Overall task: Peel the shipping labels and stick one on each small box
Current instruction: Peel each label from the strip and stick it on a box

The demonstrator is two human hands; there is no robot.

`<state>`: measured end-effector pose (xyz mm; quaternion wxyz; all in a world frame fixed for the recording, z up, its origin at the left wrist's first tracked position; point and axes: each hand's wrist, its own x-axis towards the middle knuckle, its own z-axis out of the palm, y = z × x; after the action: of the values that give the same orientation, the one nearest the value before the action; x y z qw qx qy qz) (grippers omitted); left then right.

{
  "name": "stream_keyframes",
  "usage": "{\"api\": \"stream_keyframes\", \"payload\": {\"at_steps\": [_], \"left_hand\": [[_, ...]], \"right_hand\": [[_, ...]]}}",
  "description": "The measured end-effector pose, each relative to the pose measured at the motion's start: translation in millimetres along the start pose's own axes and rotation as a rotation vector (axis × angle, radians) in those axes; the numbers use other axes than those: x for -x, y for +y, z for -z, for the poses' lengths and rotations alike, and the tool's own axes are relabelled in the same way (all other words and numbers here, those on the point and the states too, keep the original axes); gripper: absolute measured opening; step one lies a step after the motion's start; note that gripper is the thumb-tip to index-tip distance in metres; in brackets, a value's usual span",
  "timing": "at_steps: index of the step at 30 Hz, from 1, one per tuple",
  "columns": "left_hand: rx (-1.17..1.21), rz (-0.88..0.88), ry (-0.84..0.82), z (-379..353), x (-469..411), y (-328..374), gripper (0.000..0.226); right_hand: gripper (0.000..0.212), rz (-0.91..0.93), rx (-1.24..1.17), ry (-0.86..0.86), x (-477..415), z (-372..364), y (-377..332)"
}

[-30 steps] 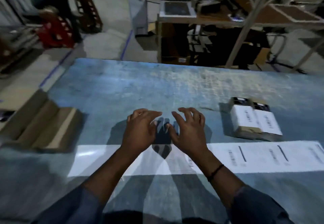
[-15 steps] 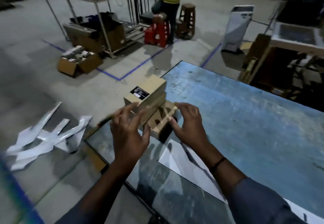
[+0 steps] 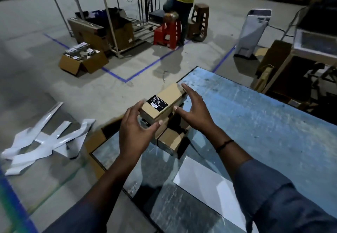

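Gripping the near end of 1 small box [image 3: 162, 105], my left hand [image 3: 135, 132] curls round it, thumb at the lower edge. My right hand [image 3: 195, 112] lies straight-fingered along the far side, clasping nothing. The box hangs over other boxes [image 3: 171, 139] at the table [image 3: 255, 123] corner. I judge this the fetching step: next, set it down near the white sheet [image 3: 204, 183]. Both forearms reach forward.
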<state>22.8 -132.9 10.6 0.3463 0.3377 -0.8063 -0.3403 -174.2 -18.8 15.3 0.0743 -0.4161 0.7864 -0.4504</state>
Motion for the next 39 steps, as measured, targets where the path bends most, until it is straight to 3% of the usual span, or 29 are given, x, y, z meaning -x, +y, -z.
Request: {"api": "stream_keyframes", "payload": {"at_steps": [6,14,20,26,32,35,37,39], "left_hand": [[0.12,-0.134,-0.154,-30.4,14.9,32.6,0.087],[0.161,-0.295,-0.694,-140.8,68.7,96.5,0.096],[0.129,-0.423,-0.936,-220.4,117.1,138.7,0.091],[0.037,-0.436,-1.02,-261.2,137.5,153.2,0.091],[-0.051,-0.319,-0.936,-252.0,158.9,144.9,0.108],[-0.099,-0.364,-0.813,-220.4,183.7,136.6,0.089],[-0.172,-0.451,-0.869,-199.7,199.0,129.1,0.073],[-0.252,-0.509,-0.983,-186.9,212.7,120.7,0.072]], "right_hand": [[0.065,0.066,0.059,0.265,65.0,56.6,24.7],[0.054,-0.248,0.244,0.574,215.6,142.3,90.4],[0.051,-0.456,0.314,0.74,300.6,180.6,126.2],[0.052,-0.59,0.329,0.763,325.8,192.4,148.0],[0.065,-0.593,0.344,0.732,333.9,191.3,160.2],[0.063,-0.536,0.482,0.813,352.0,178.8,154.4],[0.06,-0.504,0.544,0.756,368.5,162.7,144.3],[0.059,-0.503,0.576,0.604,385.6,144.8,133.2]]}}
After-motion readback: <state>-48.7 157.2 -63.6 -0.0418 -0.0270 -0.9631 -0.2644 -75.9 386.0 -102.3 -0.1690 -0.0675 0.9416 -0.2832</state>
